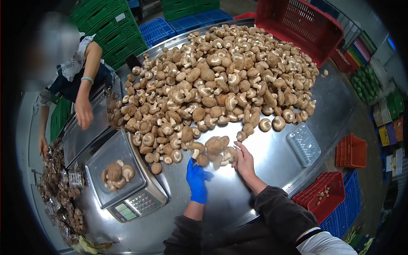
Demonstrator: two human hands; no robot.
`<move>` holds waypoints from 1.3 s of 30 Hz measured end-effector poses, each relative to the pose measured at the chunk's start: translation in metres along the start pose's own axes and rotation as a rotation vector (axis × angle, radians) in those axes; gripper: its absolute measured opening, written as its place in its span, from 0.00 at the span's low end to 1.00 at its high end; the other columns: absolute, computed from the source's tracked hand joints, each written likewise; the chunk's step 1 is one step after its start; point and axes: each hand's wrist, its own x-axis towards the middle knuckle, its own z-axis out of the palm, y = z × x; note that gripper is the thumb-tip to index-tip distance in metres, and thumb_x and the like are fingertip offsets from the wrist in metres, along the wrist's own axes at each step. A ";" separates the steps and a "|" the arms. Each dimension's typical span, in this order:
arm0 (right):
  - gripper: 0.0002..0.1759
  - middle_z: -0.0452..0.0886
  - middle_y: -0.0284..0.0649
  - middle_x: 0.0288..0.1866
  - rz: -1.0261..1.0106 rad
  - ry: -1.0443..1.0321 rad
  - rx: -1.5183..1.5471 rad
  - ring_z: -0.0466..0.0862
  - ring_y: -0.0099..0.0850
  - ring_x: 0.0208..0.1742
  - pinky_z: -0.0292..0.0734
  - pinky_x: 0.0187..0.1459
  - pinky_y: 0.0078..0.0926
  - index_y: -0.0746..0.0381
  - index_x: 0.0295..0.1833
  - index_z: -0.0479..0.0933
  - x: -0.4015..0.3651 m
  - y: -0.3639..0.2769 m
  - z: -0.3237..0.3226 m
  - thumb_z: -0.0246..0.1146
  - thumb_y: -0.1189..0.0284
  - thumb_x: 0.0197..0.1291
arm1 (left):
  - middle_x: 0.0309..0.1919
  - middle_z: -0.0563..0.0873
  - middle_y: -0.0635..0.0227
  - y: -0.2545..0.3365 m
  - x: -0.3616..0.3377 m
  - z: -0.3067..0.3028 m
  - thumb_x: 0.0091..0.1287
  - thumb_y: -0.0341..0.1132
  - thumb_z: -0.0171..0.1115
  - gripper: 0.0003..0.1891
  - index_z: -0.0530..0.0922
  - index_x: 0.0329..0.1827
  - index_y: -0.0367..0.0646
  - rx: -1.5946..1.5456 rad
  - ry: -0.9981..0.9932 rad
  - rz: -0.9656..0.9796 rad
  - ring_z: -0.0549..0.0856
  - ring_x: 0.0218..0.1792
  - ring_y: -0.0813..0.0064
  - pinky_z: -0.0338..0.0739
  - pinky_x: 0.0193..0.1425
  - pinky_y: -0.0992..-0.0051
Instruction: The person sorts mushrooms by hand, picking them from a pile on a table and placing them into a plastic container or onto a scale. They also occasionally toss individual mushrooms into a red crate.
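Observation:
A big heap of brown mushrooms [221, 80] covers the far part of a steel table [297, 110]. My left hand [197, 180], in a blue glove, rests on the table just below the heap's near edge with its fingers apart, holding nothing. My bare right hand [243, 160] reaches to a small cluster of mushrooms [216, 149] pulled off the heap, its fingers touching a mushroom [230, 154] at the cluster's right side. A digital scale [123, 174] to the left carries a few mushrooms [117, 173] on its pan.
A co-worker stands at the left with one hand [84, 114] over a second scale. A clear plastic tray [303, 143] lies at the right. Red crates [297, 25] stand behind and stacked red trays [323, 193] sit beside the table. Packed mushrooms [59, 191] line the left edge.

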 end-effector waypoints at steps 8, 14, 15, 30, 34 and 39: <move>0.18 0.77 0.41 0.48 0.040 -0.062 -0.054 0.76 0.22 0.24 0.75 0.29 0.21 0.62 0.64 0.74 -0.032 -0.006 -0.009 0.49 0.71 0.74 | 0.46 0.81 0.62 0.014 -0.032 -0.036 0.63 0.23 0.58 0.26 0.69 0.67 0.38 0.146 0.021 -0.066 0.84 0.24 0.73 0.73 0.23 0.81; 0.17 0.73 0.43 0.46 -0.098 -0.079 -0.255 0.78 0.27 0.35 0.76 0.38 0.25 0.64 0.61 0.75 -0.049 -0.025 -0.002 0.47 0.72 0.74 | 0.42 0.83 0.66 0.038 -0.054 -0.044 0.62 0.24 0.61 0.18 0.75 0.56 0.40 0.191 0.059 -0.013 0.83 0.25 0.78 0.74 0.24 0.83; 0.17 0.73 0.43 0.46 -0.104 -0.105 -0.253 0.78 0.27 0.35 0.76 0.38 0.25 0.64 0.61 0.75 -0.050 -0.030 0.001 0.47 0.72 0.74 | 0.42 0.83 0.66 0.045 -0.056 -0.045 0.62 0.24 0.61 0.18 0.75 0.56 0.40 0.186 0.082 0.001 0.83 0.25 0.78 0.74 0.24 0.83; 0.17 0.75 0.50 0.50 -0.654 -0.329 -0.434 0.78 0.47 0.50 0.73 0.51 0.38 0.66 0.58 0.74 -0.072 -0.076 0.213 0.56 0.75 0.65 | 0.26 0.82 0.66 0.199 -0.040 -0.206 0.57 0.24 0.61 0.13 0.76 0.46 0.38 0.350 0.318 0.158 0.78 0.15 0.78 0.68 0.15 0.80; 0.18 0.70 0.52 0.60 -0.723 -0.369 -0.467 0.72 0.49 0.60 0.68 0.60 0.40 0.69 0.58 0.74 -0.073 -0.066 0.266 0.58 0.78 0.61 | 0.25 0.82 0.67 0.218 -0.020 -0.252 0.57 0.25 0.62 0.12 0.77 0.44 0.38 0.424 0.377 0.143 0.78 0.14 0.78 0.66 0.15 0.80; 0.20 0.65 0.55 0.67 -0.792 -0.381 -0.556 0.65 0.53 0.68 0.62 0.68 0.43 0.69 0.60 0.73 -0.073 -0.060 0.292 0.57 0.78 0.62 | 0.25 0.82 0.67 0.226 -0.008 -0.273 0.57 0.23 0.63 0.10 0.78 0.42 0.37 0.518 0.419 0.118 0.79 0.17 0.78 0.70 0.17 0.79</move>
